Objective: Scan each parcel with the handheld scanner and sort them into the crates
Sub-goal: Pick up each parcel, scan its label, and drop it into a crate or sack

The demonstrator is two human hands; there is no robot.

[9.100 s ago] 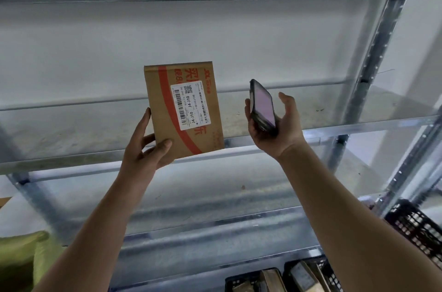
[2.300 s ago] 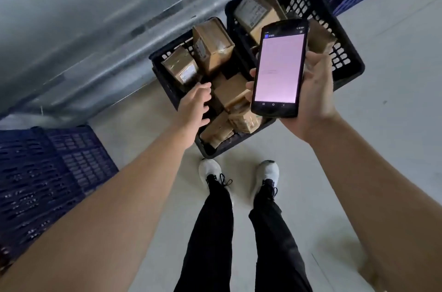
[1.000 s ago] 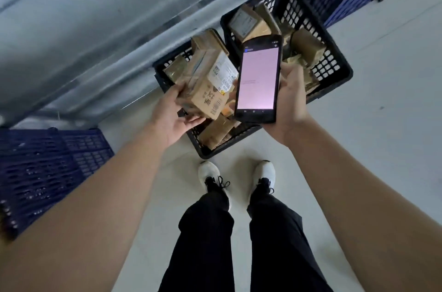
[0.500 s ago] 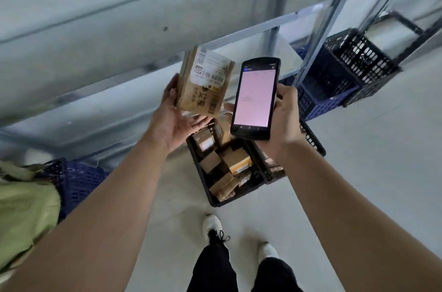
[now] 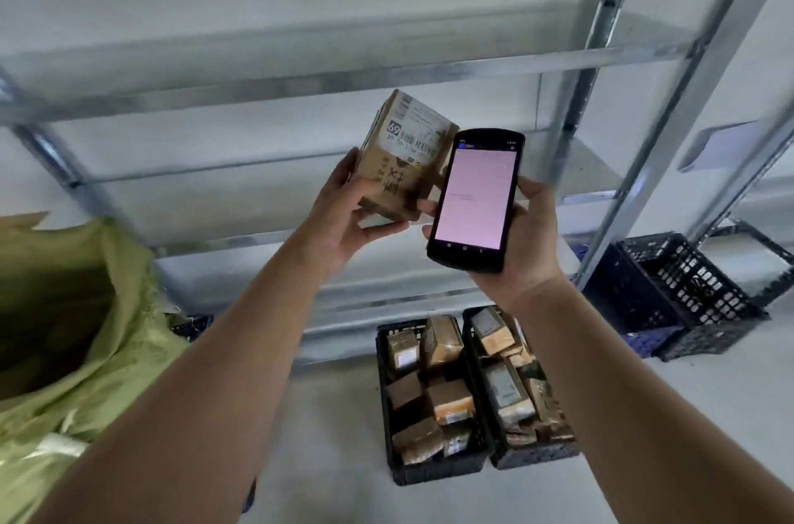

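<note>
Head view shows both arms raised in front of a galvanised metal shelving rack [image 5: 429, 63]. The left hand [image 5: 343, 218] grips a brown cardboard parcel [image 5: 404, 162] from below and behind, fingers curled round its lower edge, thumb on the near face; the parcel is tilted, its white barcode label [image 5: 414, 128] facing up and towards the camera. The right hand [image 5: 524, 240] holds the handheld scanner [image 5: 474, 199] upright, fingers wrapped round its back, the pale pink screen lit. The scanner's upper left edge sits just beside the parcel, overlapping it in view. Below, on the floor, stand two black crates [image 5: 386, 416] side by side, both filled with brown parcels. Further right are a dark blue crate [image 5: 627, 300] and another black crate [image 5: 696, 287]. A green sack [image 5: 77, 308] lies at the left
</note>
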